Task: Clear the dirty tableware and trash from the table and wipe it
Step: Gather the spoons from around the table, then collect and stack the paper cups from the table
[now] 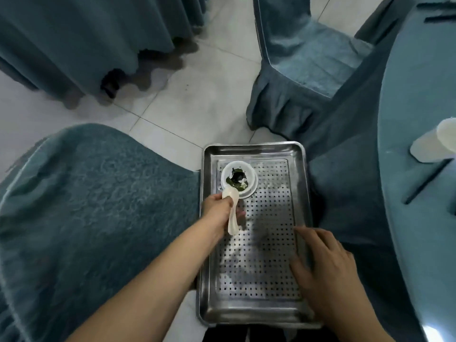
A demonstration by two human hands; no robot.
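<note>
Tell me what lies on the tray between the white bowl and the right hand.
Head view: only bare perforated steel tray lies between the small white bowl and the right hand.

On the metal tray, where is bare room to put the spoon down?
Most of the tray is bare: the perforated floor between the bowl at its far left corner and the near rim, left of the right hand. It is crowded only around the bowl, where the left hand holds the spoon.

Steel tray (254,314), rectangular, perforated insert inside, set low between covered chairs. White bowl (238,179) holding dark green leftovers, upright at the tray's far left corner. White spoon (232,213) gripped in the left hand (218,212), its bowl end touching the bowl's near rim.
</note>
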